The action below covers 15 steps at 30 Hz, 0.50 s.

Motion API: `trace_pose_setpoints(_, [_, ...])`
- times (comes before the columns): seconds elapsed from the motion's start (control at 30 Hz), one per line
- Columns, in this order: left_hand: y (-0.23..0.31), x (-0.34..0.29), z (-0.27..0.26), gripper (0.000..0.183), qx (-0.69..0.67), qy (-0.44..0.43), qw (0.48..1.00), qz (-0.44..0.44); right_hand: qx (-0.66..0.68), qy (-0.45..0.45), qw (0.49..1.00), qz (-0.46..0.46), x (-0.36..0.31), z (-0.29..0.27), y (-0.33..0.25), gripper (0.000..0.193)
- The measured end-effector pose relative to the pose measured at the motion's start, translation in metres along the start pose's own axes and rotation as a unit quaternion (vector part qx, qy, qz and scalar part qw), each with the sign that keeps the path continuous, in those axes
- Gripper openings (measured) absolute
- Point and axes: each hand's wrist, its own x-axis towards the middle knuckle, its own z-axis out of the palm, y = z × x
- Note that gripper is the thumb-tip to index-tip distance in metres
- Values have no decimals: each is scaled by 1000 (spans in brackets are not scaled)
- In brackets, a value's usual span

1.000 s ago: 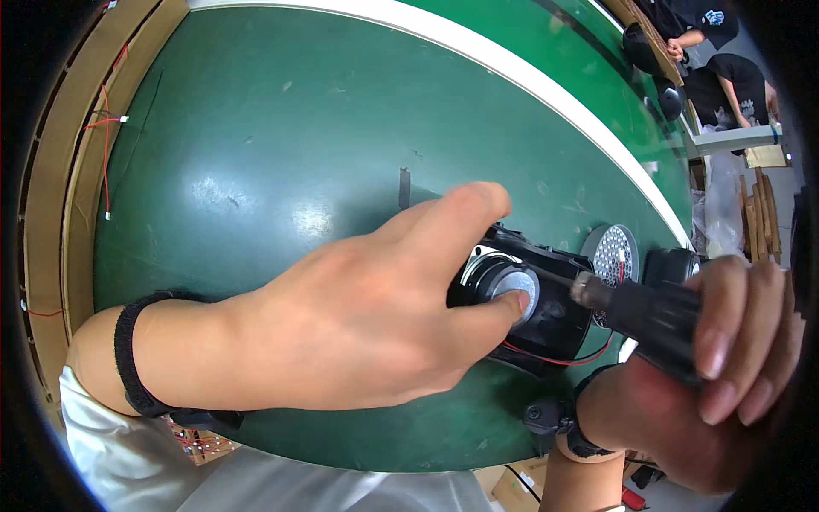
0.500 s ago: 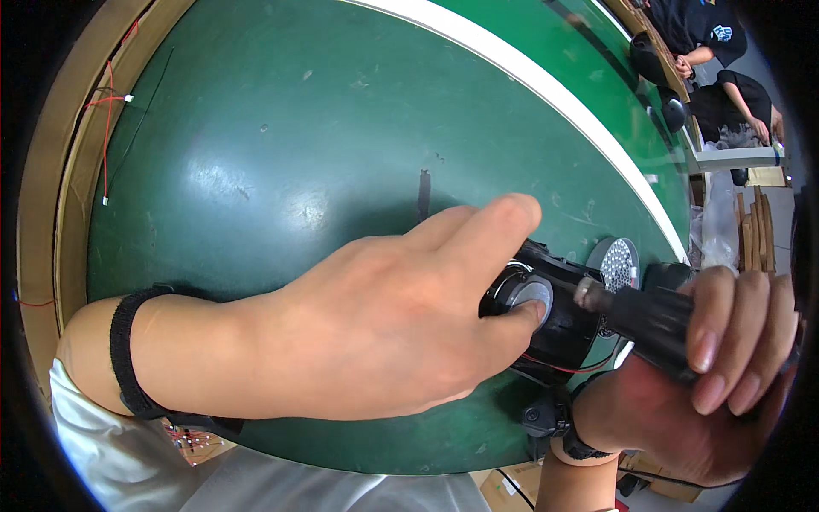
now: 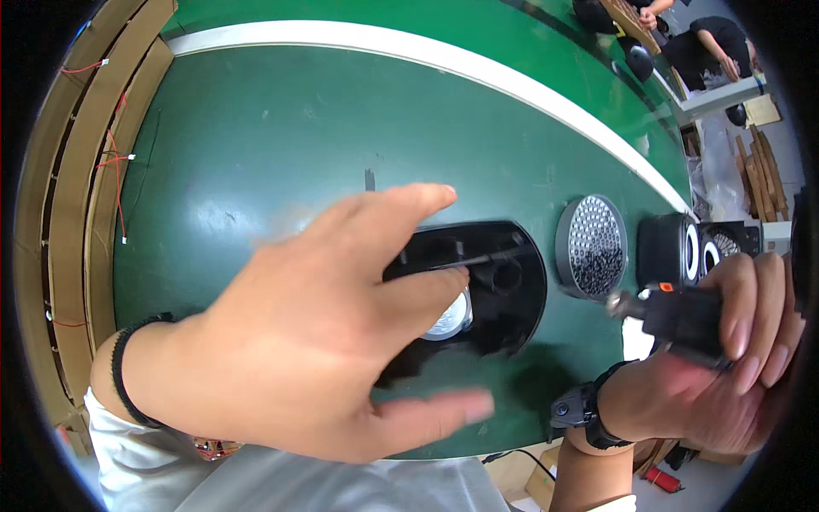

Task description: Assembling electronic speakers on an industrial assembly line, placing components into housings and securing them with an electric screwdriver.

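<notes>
My left hand (image 3: 328, 320) is open, its fingers and thumb spread over a glossy black housing (image 3: 520, 316) that lies on the green table. Part of a round silver disc (image 3: 450, 319) shows beneath the fingers; the rest of it is hidden, and whether the fingertips touch it I cannot tell. At the right, my right hand (image 3: 717, 367) is wrapped round a black power screwdriver (image 3: 687, 320) with a metal tip, held up above the table. Between housing and screwdriver stands a round grey dish (image 3: 590, 243) with many small dark screws in it.
Black speaker-like units with white rings (image 3: 674, 247) stand at the right edge. Cardboard strips (image 3: 81, 222) line the left side, with thin red wires (image 3: 115, 183) on them. Beyond a white rail (image 3: 409, 49) lies a green surface; co-workers (image 3: 708, 55) sit at the far right.
My left hand has let go of the black housing and spread its fingers. The housing, tilted before, now lies flatter and further left. My right hand still holds the screwdriver. The view has shifted.
</notes>
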Motion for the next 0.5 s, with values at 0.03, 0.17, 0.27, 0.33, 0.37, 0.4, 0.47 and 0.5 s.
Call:
trace_pose_setpoints(0.03, [1,0,8,47,9,6,1000,-2,-16,-1,999,29,-4,1,-1,22])
trace_pose_setpoints(0.17, [-8,0,24,57,59,31,997,32,-71,-6,985,159,-17,9,-6,19])
trace_pose_setpoints(0.27, [-10,-3,34,62,77,83,992,46,-109,-29,961,253,-21,16,-4,27])
trace_pose_setpoints(0.33, [-12,-3,33,59,77,79,993,53,-138,-48,941,306,-20,18,-2,35])
trace_pose_setpoints(0.37, [-13,-3,32,59,75,80,993,54,-140,-48,940,306,-20,15,-1,35])
trace_pose_setpoints(0.4, [-13,-3,31,56,63,77,994,55,-163,-106,941,276,-19,7,1,36])
trace_pose_setpoints(0.47, [-14,-3,29,54,50,77,994,54,-186,-165,937,245,-20,9,7,38])
trace_pose_setpoints(0.5, [-13,-3,27,50,66,61,995,54,-146,-119,952,240,-22,20,14,38])
